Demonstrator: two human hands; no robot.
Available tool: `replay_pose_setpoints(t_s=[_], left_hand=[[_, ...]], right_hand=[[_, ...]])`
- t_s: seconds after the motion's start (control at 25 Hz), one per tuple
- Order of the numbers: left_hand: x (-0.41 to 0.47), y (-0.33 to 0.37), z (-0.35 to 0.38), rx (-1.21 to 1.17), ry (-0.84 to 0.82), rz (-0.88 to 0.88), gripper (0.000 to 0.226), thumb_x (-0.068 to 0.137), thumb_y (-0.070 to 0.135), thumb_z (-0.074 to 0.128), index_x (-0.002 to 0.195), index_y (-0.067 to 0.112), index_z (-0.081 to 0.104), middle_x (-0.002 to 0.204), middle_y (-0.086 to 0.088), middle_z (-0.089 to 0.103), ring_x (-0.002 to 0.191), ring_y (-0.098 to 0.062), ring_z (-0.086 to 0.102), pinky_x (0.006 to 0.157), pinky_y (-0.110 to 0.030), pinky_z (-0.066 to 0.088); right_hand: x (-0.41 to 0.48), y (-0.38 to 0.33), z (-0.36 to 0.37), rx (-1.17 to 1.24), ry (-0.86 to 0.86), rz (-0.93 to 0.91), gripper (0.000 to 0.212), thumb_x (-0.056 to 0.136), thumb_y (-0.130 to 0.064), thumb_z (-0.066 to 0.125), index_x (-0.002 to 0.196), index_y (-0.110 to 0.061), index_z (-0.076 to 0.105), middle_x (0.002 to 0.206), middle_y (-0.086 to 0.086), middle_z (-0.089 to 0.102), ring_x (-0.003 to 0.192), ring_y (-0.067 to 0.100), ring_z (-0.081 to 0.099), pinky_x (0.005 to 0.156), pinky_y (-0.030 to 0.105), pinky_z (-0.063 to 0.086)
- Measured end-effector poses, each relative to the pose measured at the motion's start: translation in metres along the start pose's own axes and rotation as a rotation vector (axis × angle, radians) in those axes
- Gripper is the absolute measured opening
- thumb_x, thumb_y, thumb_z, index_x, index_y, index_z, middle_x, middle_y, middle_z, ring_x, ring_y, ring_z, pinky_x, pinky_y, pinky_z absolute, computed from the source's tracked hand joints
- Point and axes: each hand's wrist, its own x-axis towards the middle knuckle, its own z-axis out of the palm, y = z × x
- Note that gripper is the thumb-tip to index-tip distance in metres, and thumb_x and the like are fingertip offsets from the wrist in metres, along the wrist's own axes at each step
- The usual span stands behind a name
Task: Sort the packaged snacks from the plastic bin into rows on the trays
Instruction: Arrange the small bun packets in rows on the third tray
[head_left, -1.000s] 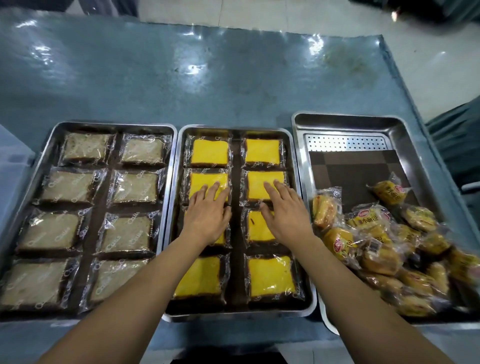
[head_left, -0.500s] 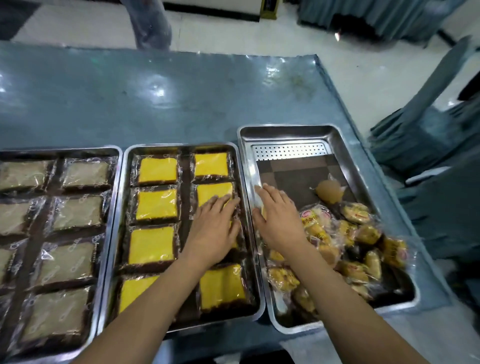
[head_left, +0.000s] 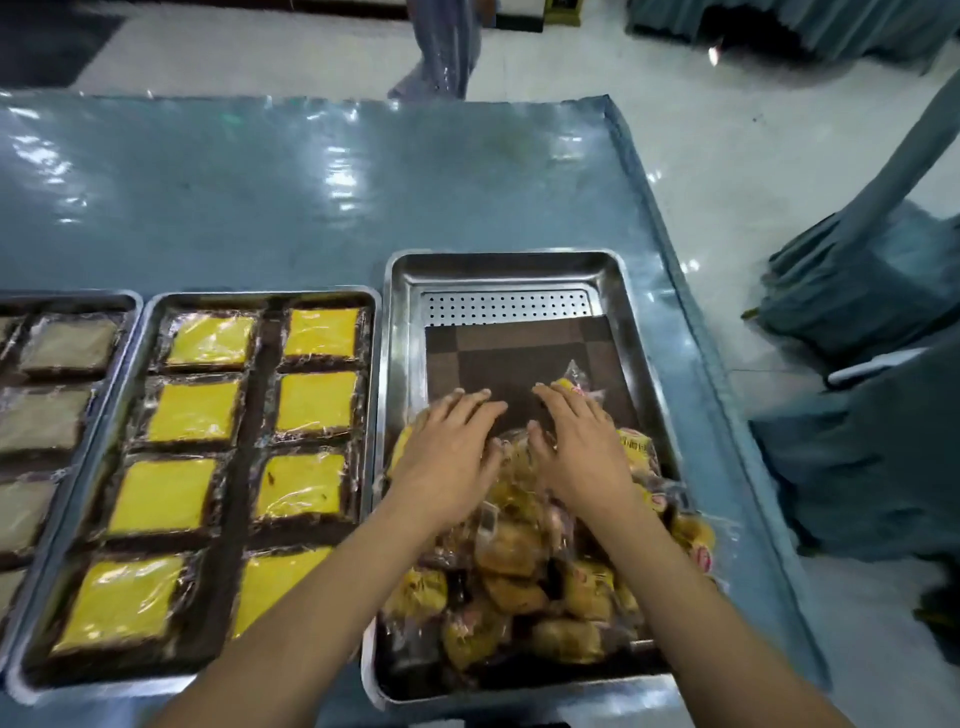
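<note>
Observed: the left hand (head_left: 449, 452) and the right hand (head_left: 584, 452) both lie flat with fingers straight, palms down on the heap of packaged snacks (head_left: 519, 571), and grip nothing. The heap sits under both palms and runs back toward the wrists inside the steel tray (head_left: 498, 260). Ahead of the fingertips lies bare dark liner (head_left: 519, 358), with one packet (head_left: 576, 385) at the right fingertips. Judgement: both hands are equally near, and the free space for rows lies forward.
</note>
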Motion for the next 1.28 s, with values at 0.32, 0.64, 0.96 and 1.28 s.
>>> replay_pose_setpoints(t_s=[0.32,0.64,0.96,1.28], left_hand=[[0.034,0.047,0.022,0.038,-0.071,-0.015,0.047,0.105,0.035,0.038,0.152,0.032,0.033,0.160,0.008,0.032,0.151,-0.019,0.020,0.124,-0.045,0.017],[0.081,0.045,0.039,0.100,-0.196,0.084,0.053,0.105,0.030,0.037,0.157,0.030,0.023,0.166,0.008,0.015,0.153,-0.020,0.010,0.123,-0.044,0.013],[0.103,0.029,0.058,0.088,-0.396,0.111,0.057,0.106,0.048,0.027,0.159,0.031,0.016,0.168,0.002,0.004,0.154,-0.026,0.004,0.123,-0.046,0.013],[0.110,0.028,0.055,0.090,-0.371,0.126,0.053,0.105,0.046,0.030,0.156,0.033,0.027,0.166,0.002,0.013,0.152,-0.032,0.009,0.122,-0.049,0.013]], right_hand=[[0.006,0.054,-0.005,-0.056,-0.019,0.040,0.048,0.102,-0.038,0.045,0.148,-0.023,0.043,0.147,-0.001,0.050,0.139,0.021,0.042,0.123,0.040,0.021],[0.036,0.072,0.009,-0.108,-0.159,0.059,0.058,0.102,-0.038,0.040,0.156,-0.021,0.030,0.161,0.001,0.034,0.144,0.024,0.038,0.122,0.045,0.022],[0.029,0.058,0.003,-0.113,-0.063,0.063,0.044,0.100,-0.028,0.049,0.143,-0.017,0.052,0.143,0.006,0.056,0.130,0.026,0.052,0.112,0.044,0.036],[0.026,0.047,0.023,-0.250,-0.233,0.190,0.057,0.106,-0.032,0.028,0.158,-0.010,0.021,0.163,0.014,0.027,0.150,0.028,0.025,0.125,0.041,0.012]])
